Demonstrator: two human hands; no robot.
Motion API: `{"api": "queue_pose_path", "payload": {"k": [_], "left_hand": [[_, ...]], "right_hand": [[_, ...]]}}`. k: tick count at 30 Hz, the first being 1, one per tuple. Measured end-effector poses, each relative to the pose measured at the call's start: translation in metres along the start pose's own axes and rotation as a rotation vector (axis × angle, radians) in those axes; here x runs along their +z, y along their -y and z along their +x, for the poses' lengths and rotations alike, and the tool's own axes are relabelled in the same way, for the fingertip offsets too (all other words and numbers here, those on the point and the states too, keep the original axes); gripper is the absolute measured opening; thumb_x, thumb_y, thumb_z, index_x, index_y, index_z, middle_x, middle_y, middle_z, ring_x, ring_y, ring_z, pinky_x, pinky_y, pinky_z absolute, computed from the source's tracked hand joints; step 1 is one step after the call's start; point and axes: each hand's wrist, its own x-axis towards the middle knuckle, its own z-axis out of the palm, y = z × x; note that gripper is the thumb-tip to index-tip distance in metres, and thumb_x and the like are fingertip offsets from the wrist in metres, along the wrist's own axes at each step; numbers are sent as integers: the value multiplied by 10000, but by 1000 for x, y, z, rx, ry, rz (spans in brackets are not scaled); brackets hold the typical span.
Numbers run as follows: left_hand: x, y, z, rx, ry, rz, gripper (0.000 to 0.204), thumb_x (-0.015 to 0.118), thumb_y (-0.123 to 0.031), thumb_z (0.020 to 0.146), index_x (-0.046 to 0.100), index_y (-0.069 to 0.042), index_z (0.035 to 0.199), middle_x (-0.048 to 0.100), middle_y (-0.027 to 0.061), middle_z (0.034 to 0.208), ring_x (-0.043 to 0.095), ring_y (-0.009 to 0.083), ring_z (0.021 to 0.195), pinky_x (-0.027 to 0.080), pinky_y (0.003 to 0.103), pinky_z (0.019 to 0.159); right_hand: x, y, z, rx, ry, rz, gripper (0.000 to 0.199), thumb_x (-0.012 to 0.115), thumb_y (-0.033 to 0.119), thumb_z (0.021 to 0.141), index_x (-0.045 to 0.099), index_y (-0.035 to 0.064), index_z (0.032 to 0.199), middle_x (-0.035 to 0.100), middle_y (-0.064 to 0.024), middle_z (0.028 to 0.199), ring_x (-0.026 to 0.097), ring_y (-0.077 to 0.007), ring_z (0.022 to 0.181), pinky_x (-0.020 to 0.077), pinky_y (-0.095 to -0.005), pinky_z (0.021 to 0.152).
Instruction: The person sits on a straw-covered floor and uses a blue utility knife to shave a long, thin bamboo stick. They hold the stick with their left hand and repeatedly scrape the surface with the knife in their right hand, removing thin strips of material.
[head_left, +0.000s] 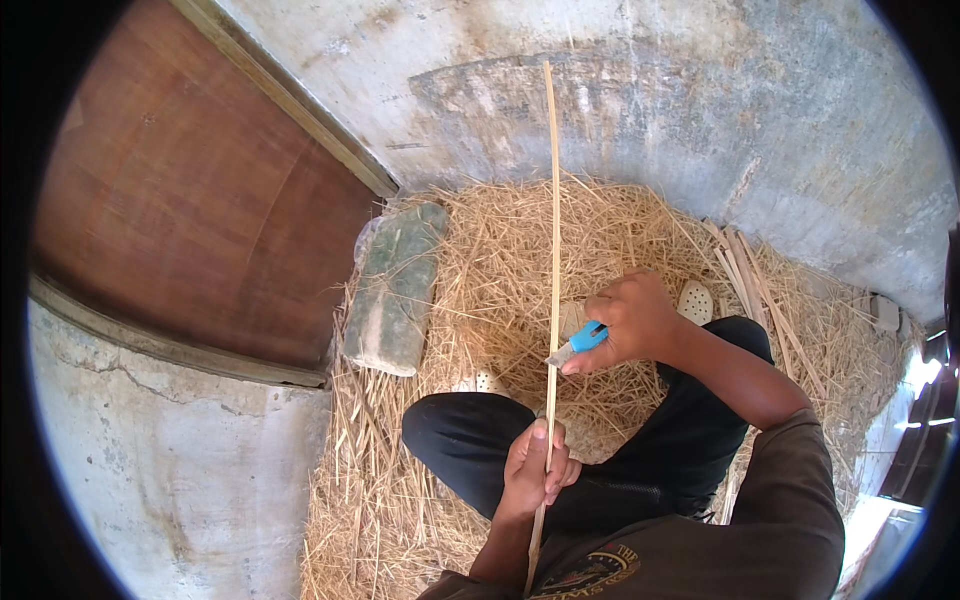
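A long, thin pale strip (555, 200), which looks like split bamboo, runs from my lap up toward the wall, slightly bowed. My left hand (541, 465) is closed round its lower part, thumb on top, just above my lap. Farther along, my right hand (630, 322) grips a utility knife (588, 337) with a blue handle. The knife's metal blade end points left and meets the strip, or lies just over it; the exact contact cannot be made out. The strip's lower end passes in front of my shirt.
Straw and shavings (490, 260) cover the floor. A greenish stone block (395, 285) lies left, beside a brown door panel (200, 190). Several loose strips (745, 270) rest at the right, near a pale clog (695, 301). A weathered wall (680, 120) closes the far side.
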Motion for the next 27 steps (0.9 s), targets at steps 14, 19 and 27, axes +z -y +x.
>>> {"api": "queue_pose_path", "payload": {"k": [14, 19, 27], "left_hand": [[-1, 5, -15, 18, -27, 84, 318, 264, -279, 1062, 450, -59, 925, 372, -13, 462, 278, 65, 327, 292, 216, 421], [0, 8, -17, 26, 27, 106, 313, 271, -280, 1061, 450, -62, 926, 380, -14, 475, 284, 60, 334, 303, 212, 422], [6, 16, -27, -35, 43, 224, 329, 275, -311, 1057, 442, -61, 924, 378, -15, 497, 307, 52, 362, 290, 197, 374]], "right_hand": [[-3, -30, 14, 133, -71, -107, 701, 602, 780, 704, 447, 140, 463, 361, -20, 400, 423, -210, 353, 341, -356, 381], [-14, -61, 25, 162, -152, -174, 713, 593, 781, 710, 431, 126, 480, 361, -32, 414, 432, -224, 361, 348, -363, 393], [-38, -99, 30, 195, -351, -286, 638, 671, 694, 700, 519, 100, 525, 422, -33, 427, 484, -215, 390, 376, -350, 407]]}}
